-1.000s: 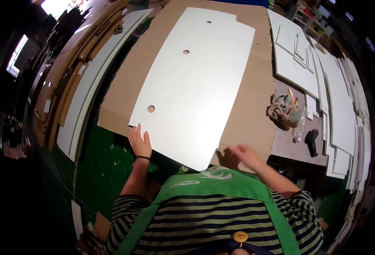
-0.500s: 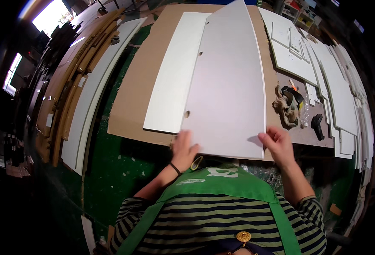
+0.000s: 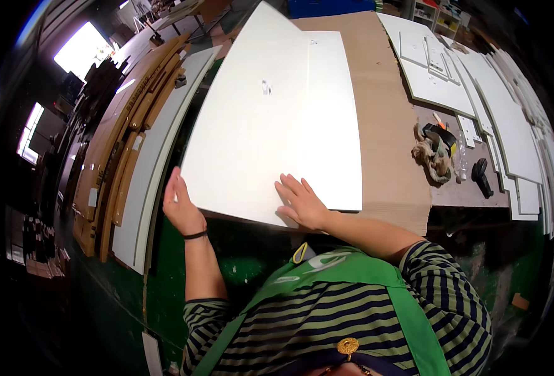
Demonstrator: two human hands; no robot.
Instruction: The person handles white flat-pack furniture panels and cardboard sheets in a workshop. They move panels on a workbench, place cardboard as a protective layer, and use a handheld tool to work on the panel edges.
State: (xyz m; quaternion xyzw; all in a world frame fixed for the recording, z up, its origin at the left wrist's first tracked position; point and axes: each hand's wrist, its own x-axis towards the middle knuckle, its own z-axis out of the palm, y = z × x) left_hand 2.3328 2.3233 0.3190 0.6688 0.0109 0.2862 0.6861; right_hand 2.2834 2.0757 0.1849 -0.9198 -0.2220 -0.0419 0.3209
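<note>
1. Top panel (image 3: 252, 125): large white board, tilted, its left side lifted off the panel below; its near edge is at the table's front. A small mark or hole shows near its middle.
2. Lower panel (image 3: 330, 119): white board lying flat on the cardboard, showing to the right of the top panel and partly covered by it.
3. Left hand (image 3: 183, 207): grip wrapped on the near left corner of the top panel, thumb on the face, fingers behind the edge. A dark band sits on the wrist.
4. Right hand (image 3: 302, 203): fingers spread apart, palm pressed flat on the face of the top panel near its front edge; it clasps nothing.
5. Cardboard (image 3: 383, 125): brown sheet covering the table under both panels, reaching the front edge.
6. Table (image 3: 459, 194): bare grey strip showing right of the cardboard.
7. Rag bundle (image 3: 437, 150): crumpled cloth with an orange-and-black item on it, on the bare strip.
8. Black tool (image 3: 480, 175): small, dark, just right of the bundle; its kind cannot be told.
9. White parts (image 3: 477, 81): many flat white boards laid along the right side.
10. Stacked boards (image 3: 132, 144): long brown and white boards lying on the left, beside the green floor (image 3: 164, 276).
11. Apron (image 3: 327, 276): green, over a striped shirt, at the lower edge.
</note>
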